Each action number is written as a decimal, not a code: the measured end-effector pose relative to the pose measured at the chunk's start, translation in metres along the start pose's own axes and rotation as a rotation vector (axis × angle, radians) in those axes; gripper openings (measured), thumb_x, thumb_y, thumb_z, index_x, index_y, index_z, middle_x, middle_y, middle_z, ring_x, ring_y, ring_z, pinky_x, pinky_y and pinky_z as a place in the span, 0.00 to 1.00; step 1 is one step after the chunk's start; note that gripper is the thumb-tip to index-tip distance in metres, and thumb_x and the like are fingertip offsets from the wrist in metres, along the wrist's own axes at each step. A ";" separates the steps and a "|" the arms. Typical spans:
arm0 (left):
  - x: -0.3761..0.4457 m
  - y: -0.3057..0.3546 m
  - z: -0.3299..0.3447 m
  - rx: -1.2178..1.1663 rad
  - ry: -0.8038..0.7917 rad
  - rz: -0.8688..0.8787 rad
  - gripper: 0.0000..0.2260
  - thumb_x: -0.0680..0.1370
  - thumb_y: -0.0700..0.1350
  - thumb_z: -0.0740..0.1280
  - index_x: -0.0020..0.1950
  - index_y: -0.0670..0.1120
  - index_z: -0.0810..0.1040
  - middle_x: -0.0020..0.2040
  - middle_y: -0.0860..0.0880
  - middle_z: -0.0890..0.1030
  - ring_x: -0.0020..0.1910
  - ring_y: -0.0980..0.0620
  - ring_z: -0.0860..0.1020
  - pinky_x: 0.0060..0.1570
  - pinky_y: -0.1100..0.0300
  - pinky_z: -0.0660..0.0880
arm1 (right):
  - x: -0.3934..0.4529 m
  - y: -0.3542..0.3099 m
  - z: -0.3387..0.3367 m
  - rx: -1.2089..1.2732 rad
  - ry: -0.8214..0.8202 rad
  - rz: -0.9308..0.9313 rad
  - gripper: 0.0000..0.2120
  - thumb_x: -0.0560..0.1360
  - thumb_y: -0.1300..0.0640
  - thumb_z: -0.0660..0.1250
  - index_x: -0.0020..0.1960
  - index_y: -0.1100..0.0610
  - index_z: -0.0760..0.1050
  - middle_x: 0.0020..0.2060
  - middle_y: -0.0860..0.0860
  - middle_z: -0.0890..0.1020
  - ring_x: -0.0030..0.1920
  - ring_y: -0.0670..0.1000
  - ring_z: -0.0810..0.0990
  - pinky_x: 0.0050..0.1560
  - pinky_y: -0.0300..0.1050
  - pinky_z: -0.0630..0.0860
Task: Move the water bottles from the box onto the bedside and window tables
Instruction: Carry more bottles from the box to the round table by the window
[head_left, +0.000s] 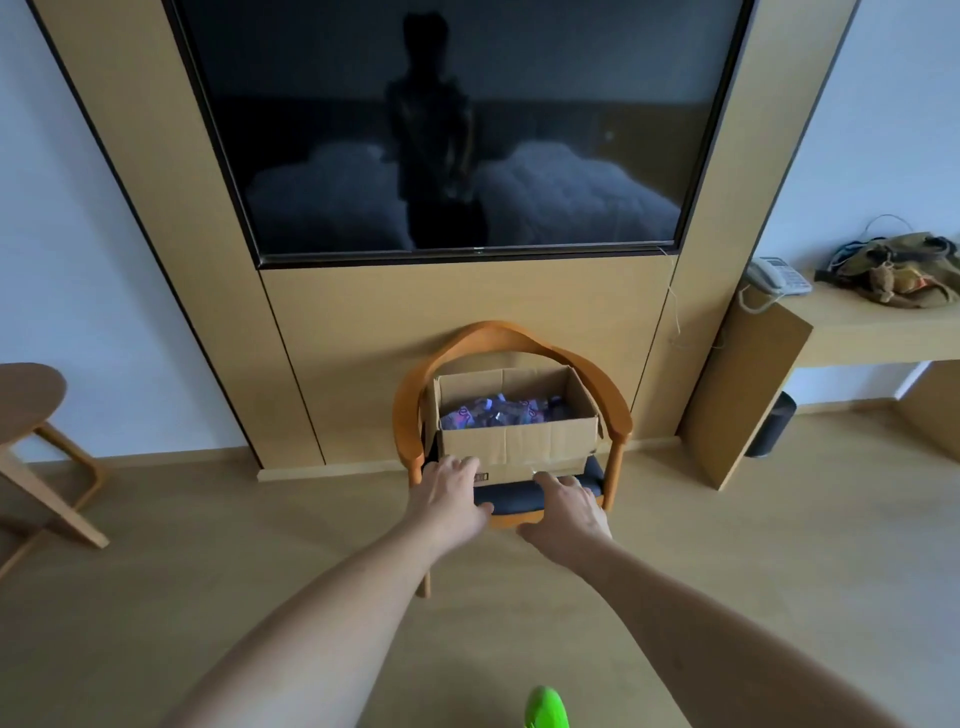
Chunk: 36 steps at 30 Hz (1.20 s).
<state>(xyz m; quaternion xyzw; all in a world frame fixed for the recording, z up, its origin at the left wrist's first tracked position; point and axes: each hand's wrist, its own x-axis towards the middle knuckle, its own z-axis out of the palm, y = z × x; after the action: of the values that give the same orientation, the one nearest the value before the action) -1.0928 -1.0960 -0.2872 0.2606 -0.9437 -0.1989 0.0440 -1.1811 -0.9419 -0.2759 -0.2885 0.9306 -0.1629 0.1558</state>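
The water bottles (498, 413) lie packed in the open cardboard box (519, 441), purple-labelled, too blurred to count. The box sits on the dark seat of a wooden armchair (511, 343) pushed against the panel under the television (457, 124), which raises it to an easy reach. Both hands stretch toward its front face: the left hand (451, 493) and the right hand (566, 506) are spread a little apart, fingers loosely extended, holding nothing; whether the fingertips touch the cardboard I cannot tell. I judge no bottle has been lifted yet. A desk (872, 325) at the right carries a telephone (776, 275) and a bag (904, 267); a round side table (26, 400) stands at the left.
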 end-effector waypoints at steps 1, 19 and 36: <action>0.019 -0.003 0.004 0.001 -0.003 -0.007 0.23 0.75 0.56 0.70 0.68 0.53 0.71 0.65 0.51 0.73 0.62 0.48 0.73 0.57 0.50 0.76 | 0.022 0.002 0.001 0.002 -0.012 -0.003 0.33 0.72 0.46 0.73 0.74 0.48 0.66 0.66 0.52 0.74 0.66 0.57 0.72 0.62 0.53 0.75; 0.288 -0.036 0.059 -0.052 -0.167 -0.221 0.27 0.76 0.57 0.69 0.72 0.51 0.70 0.69 0.49 0.72 0.69 0.46 0.70 0.66 0.50 0.71 | 0.319 0.031 0.012 0.047 -0.308 0.060 0.37 0.72 0.45 0.73 0.78 0.48 0.62 0.68 0.53 0.74 0.70 0.58 0.71 0.65 0.52 0.74; 0.493 -0.138 0.125 -0.064 -0.449 -0.247 0.20 0.74 0.54 0.73 0.64 0.51 0.76 0.62 0.47 0.77 0.62 0.44 0.75 0.59 0.51 0.75 | 0.510 0.028 0.077 -0.011 -0.469 0.350 0.33 0.72 0.44 0.73 0.73 0.50 0.66 0.67 0.55 0.74 0.69 0.59 0.72 0.65 0.53 0.73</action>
<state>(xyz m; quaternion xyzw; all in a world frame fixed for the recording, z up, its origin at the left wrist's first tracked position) -1.4747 -1.4113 -0.4664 0.3217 -0.8839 -0.2856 -0.1832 -1.5659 -1.2362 -0.4559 -0.1541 0.9057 -0.0572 0.3908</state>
